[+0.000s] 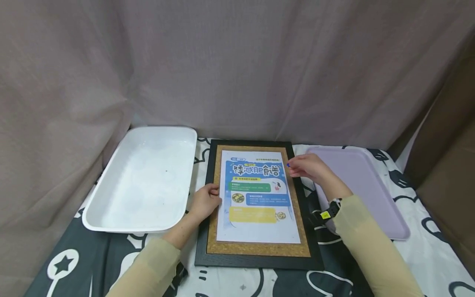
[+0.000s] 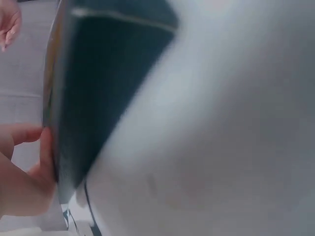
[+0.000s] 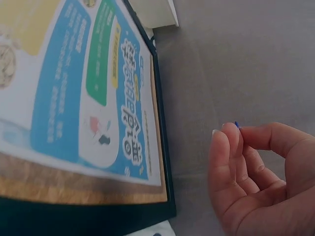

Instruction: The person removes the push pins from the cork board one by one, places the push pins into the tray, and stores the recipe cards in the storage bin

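Observation:
A printed paper sheet (image 1: 257,198) with blue, green and yellow blocks lies on a cork board (image 1: 259,248) framed in black. My left hand (image 1: 205,201) rests at the board's left side, fingertips on the sheet's left edge. In the left wrist view that hand's fingers (image 2: 46,152) touch the board close to its frame. Off the sheet's upper right corner, my right hand (image 1: 309,167) pinches a small blue pin (image 3: 237,125) between thumb and fingers. Only a bit of the pin shows; the rest is hidden in the fingertips.
To the left of the board stands a large white tray (image 1: 139,179). A lilac tray (image 1: 365,194) lies to the right, partly behind my right forearm. A patterned black and white cloth (image 1: 434,251) covers the table, with a grey curtain (image 1: 237,70) behind.

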Demonstrator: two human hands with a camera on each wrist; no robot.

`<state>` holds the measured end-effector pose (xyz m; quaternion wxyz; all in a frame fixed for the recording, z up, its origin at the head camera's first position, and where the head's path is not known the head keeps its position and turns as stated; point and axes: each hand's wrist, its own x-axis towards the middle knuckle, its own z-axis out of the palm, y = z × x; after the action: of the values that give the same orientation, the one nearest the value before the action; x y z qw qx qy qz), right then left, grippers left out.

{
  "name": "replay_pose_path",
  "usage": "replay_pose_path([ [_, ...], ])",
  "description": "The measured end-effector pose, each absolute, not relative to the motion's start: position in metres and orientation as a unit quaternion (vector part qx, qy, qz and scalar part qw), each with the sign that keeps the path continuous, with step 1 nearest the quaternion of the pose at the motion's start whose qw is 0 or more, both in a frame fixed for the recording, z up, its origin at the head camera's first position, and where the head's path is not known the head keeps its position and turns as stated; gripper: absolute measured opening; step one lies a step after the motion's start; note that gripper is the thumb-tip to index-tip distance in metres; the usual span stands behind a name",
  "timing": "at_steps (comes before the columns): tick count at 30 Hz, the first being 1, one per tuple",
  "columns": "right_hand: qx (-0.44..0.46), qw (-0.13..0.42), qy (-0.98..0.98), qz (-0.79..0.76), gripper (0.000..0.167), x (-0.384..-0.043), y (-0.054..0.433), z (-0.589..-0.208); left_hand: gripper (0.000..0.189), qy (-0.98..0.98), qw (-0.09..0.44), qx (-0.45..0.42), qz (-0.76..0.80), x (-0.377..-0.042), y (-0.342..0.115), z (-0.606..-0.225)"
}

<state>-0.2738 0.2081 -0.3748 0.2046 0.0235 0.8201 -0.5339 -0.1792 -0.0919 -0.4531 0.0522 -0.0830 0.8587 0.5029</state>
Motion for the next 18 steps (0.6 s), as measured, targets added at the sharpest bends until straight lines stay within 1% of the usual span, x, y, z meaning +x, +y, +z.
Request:
replay_pose_path([
  [4, 0.022, 0.203, 0.819, -0.536, 0.042, -0.27, 0.219, -0.377, 0.048, 0.85, 0.062, -0.104, 0.513, -0.183, -0.085, -0.447],
  [12, 0.008, 0.202, 0.807, -0.555, 0.044, -0.263, 0.232, -0.381, 0.032, 0.828, 0.083, -0.136, 0.538, -0.185, -0.067, -0.442],
  [15, 0.006, 0.2, 0.808, -0.554, 0.044, -0.261, 0.236, -0.38, 0.032, 0.819, 0.076, -0.14, 0.551, -0.182, -0.062, -0.441],
  [18, 0.003, 0.202, 0.81, -0.551, 0.044, -0.259, 0.241, -0.379, 0.032, 0.819, 0.055, -0.138, 0.554, -0.18, -0.06, -0.438],
])
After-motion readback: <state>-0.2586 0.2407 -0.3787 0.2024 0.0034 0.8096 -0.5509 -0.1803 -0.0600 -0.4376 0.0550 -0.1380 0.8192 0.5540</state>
